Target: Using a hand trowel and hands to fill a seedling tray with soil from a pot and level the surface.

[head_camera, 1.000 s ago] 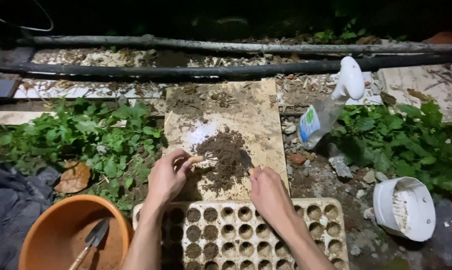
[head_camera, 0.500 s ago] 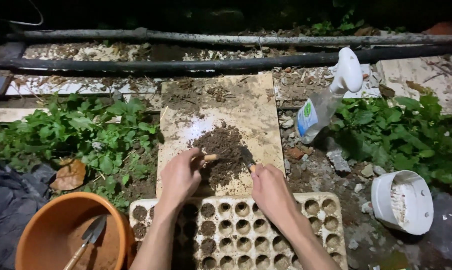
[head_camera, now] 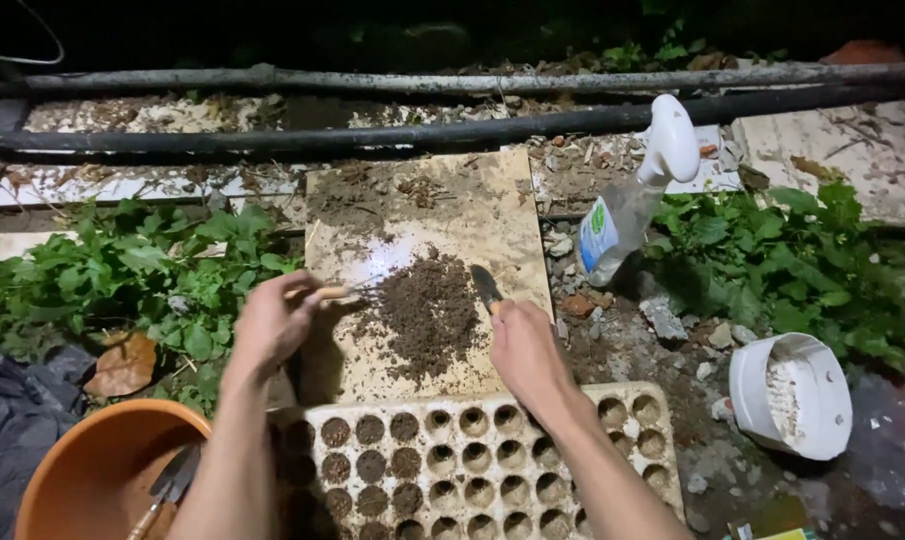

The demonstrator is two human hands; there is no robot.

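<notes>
On a beige soil-stained flat tile [head_camera: 493, 215] lying on the ground sits a loose pile of dark brown soil [head_camera: 425, 315], roughly centre of the tile. Left hand [head_camera: 271, 325] is closed around a small wooden-handled rake tool [head_camera: 341, 291], fingers curled on the handle, metal tines touching the pile's left edge. Right hand [head_camera: 521, 350] is closed in a fist around a small dark-bladed trowel [head_camera: 487, 287], handle mostly hidden in the grip, blade at the pile's right edge. Just below the tile, nearer the person, lies a cream plastic seedling tray with round cells [head_camera: 493, 465]; several left-side cells hold soil. Right forearm crosses over the tray. Bottom left, an orange round plastic basin [head_camera: 93, 465] holds another metal trowel with wooden handle [head_camera: 168, 490]. Right of the tile, a clear spray bottle with white trigger head [head_camera: 633, 195] leans tilted on rubble. A white plastic tub [head_camera: 793, 395] lies tipped at lower right. Green leafy weeds [head_camera: 143, 275] flank both sides. Two dark pipes [head_camera: 373, 135] run across behind.
</notes>
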